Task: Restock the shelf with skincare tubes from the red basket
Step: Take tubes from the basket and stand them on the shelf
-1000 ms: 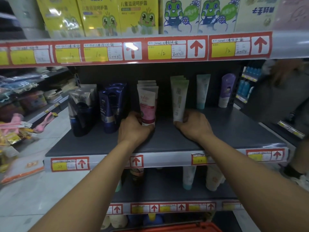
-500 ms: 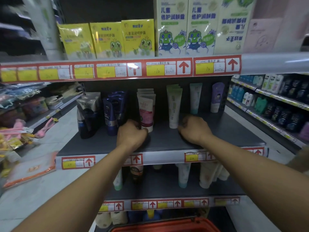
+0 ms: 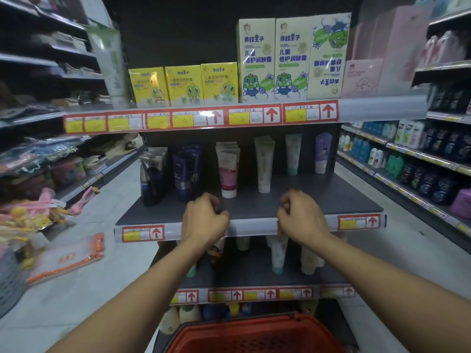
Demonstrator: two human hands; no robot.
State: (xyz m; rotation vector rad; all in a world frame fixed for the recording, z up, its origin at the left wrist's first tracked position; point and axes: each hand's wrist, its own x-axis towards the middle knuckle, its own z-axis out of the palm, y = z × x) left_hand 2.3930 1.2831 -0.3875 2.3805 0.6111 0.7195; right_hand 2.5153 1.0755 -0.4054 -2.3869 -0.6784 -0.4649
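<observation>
The left hand [image 3: 204,220] is curled into a loose fist with the back facing up. It holds nothing. It hangs over the front edge of the middle shelf [image 3: 331,200], and its arm reaches in from the bottom left. The right hand [image 3: 302,216] is curled the same way, empty too, with its fingers tucked under. It sits over the same front edge, and its arm comes in from the bottom right. The two hands are apart, with bare shelf between them.

Just behind the hands stand the skincare tubes. The pink tube [image 3: 228,169] stands straight up on its cap, flat end on top, with more like it lined up behind. Next to it on the right, the white-green tube [image 3: 264,164] stands the same way, cap down. Farther back are a pale teal tube [image 3: 293,154] and a purple tube [image 3: 323,152], both upright. On the left are dark blue tubes [image 3: 187,171] and silver-black tubes [image 3: 153,177], also standing tall.

The red basket [image 3: 257,335] is at the bottom, in front of the shelves, and it is blurry.
</observation>
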